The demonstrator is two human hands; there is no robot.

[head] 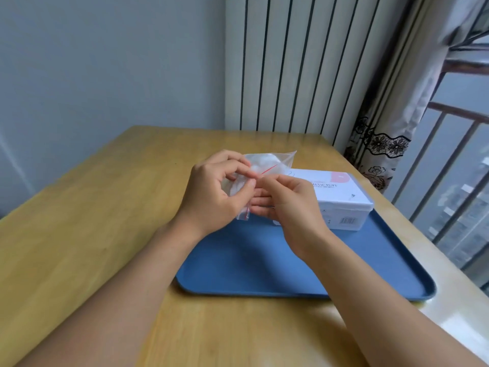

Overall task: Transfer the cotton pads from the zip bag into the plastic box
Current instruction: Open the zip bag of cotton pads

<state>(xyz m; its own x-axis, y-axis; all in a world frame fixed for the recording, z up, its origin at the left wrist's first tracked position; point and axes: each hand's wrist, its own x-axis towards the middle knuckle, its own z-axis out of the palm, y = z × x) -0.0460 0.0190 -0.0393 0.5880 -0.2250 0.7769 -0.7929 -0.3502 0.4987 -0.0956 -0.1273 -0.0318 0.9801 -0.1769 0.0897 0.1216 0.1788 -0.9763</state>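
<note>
While both hands (254,192) pinch it, zip bag (264,165) slants away rightward.

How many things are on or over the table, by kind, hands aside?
Zip bag, held by left hand and right hand: 1
Plastic box: 1
Blue tray: 1
Total: 3

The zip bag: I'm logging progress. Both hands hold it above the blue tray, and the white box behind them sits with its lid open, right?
Not quite. In the head view the white box has its lid closed. The rest holds: left hand and right hand hold the zip bag above the blue tray.
</note>
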